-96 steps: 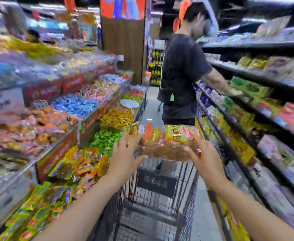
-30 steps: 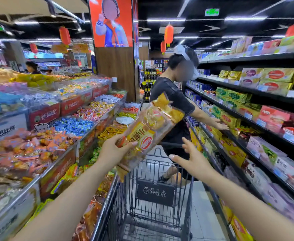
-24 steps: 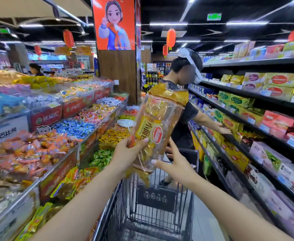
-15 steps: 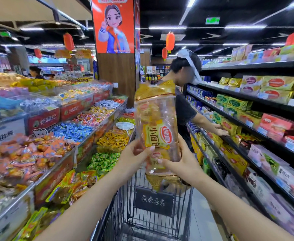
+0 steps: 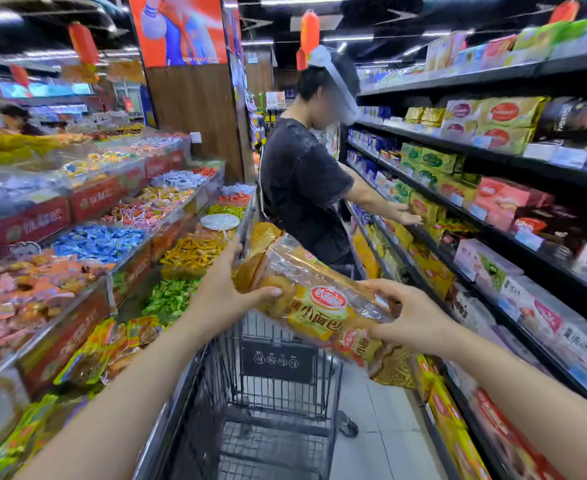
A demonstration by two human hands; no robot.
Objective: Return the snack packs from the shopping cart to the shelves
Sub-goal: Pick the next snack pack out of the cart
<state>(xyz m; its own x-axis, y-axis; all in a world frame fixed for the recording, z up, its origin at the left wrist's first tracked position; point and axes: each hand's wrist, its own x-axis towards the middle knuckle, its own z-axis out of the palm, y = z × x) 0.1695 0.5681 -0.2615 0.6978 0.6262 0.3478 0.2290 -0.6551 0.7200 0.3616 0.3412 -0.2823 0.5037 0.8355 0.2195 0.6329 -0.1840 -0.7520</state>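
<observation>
Both our hands grip the bread pack (image 5: 323, 303) — left hand (image 5: 228, 292) curled around the far end, right hand (image 5: 413, 317) pinching the near end — support it while swinging toward the right shelves (image 5: 493, 157).

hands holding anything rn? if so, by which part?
Yes: the bread pack, held over the shopping cart. Left hand has its grip on the upper end; right hand has its grip near the lower end.
</observation>
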